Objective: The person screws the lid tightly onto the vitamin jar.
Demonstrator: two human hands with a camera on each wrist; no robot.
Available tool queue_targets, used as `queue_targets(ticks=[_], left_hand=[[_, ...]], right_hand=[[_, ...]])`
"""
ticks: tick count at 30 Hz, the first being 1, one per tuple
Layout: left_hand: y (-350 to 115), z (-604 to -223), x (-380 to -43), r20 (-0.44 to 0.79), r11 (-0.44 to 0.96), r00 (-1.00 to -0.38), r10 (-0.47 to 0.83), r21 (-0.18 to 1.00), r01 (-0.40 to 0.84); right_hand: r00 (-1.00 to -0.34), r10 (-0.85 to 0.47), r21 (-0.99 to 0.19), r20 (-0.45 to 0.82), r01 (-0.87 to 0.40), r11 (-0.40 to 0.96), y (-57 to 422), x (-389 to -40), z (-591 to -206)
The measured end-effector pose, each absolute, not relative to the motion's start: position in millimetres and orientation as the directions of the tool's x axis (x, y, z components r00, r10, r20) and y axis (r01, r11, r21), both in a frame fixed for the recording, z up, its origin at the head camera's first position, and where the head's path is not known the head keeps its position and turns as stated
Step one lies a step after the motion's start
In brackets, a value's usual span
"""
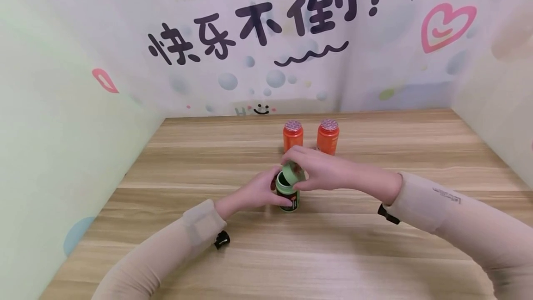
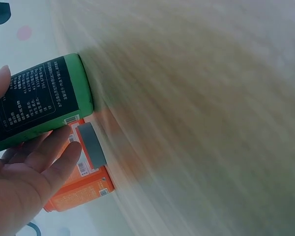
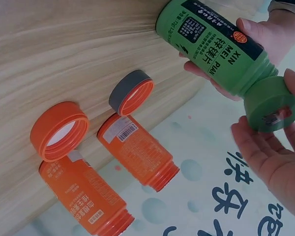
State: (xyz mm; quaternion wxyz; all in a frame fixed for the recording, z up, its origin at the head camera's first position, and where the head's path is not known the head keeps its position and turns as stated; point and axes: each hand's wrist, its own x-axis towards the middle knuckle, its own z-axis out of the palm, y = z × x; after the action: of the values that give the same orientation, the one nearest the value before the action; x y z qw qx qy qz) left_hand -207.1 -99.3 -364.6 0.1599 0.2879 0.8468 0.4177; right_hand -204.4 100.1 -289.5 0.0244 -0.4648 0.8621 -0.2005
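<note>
- The green jar [image 3: 214, 49] stands just beneath my hands, at five o'clock from the middle of the head view, its mouth open and dark inside; I can't tell whether its base touches the counter [image 1: 200, 170].
- The green lid [image 3: 273, 104] sits tilted against the mouth, at one o'clock from the jar's middle, part of the opening uncovered.
- My left hand [image 1: 263, 189] comes in from nine o'clock, its fingers wrapped round the jar, thumb across the near side.
- My right hand [image 1: 322, 168] is at two o'clock, its fingers pinching the lid.
- Beyond, at twelve o'clock, is one orange jar [image 3: 140, 152]; at one o'clock, another orange jar [image 3: 86, 194]; both have patterned tops.
- A grey cap [image 3: 120, 92] lies open side up by the first, an orange cap [image 3: 46, 128] by the second.
- Farther off at half past one, a pink heart [image 1: 447, 27] marks the wall cloth [image 1: 374, 73].
</note>
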Motion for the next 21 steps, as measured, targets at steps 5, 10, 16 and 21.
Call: queue_targets(ticks=[5,10,16,21], left_hand=[[-99.2,-365.3,-207.8,-0.03,0.453,-0.771,0.637,0.823,0.343],[-100.6,-365.0,-207.9,-0.027,0.44,-0.76,0.65,0.829,0.346],[-100.0,-365.6,-209.0,-0.022,0.42,-0.75,0.661,0.839,0.346],[-99.8,-365.3,-208.7,-0.014,0.416,-0.748,0.663,0.838,0.353]], right_hand=[[-0.495,-0.859,-0.312,0.132,-0.843,0.438,96.3,-209.4,-288.5],[-0.442,-0.895,-0.262,0.057,-0.872,0.414,92.0,-210.5,-284.0],[-0.422,-0.907,-0.266,0.0,-0.874,0.407,89.4,-210.1,-280.4],[-0.423,-0.906,-0.3,-0.03,-0.86,0.412,88.9,-210.8,-280.1]])
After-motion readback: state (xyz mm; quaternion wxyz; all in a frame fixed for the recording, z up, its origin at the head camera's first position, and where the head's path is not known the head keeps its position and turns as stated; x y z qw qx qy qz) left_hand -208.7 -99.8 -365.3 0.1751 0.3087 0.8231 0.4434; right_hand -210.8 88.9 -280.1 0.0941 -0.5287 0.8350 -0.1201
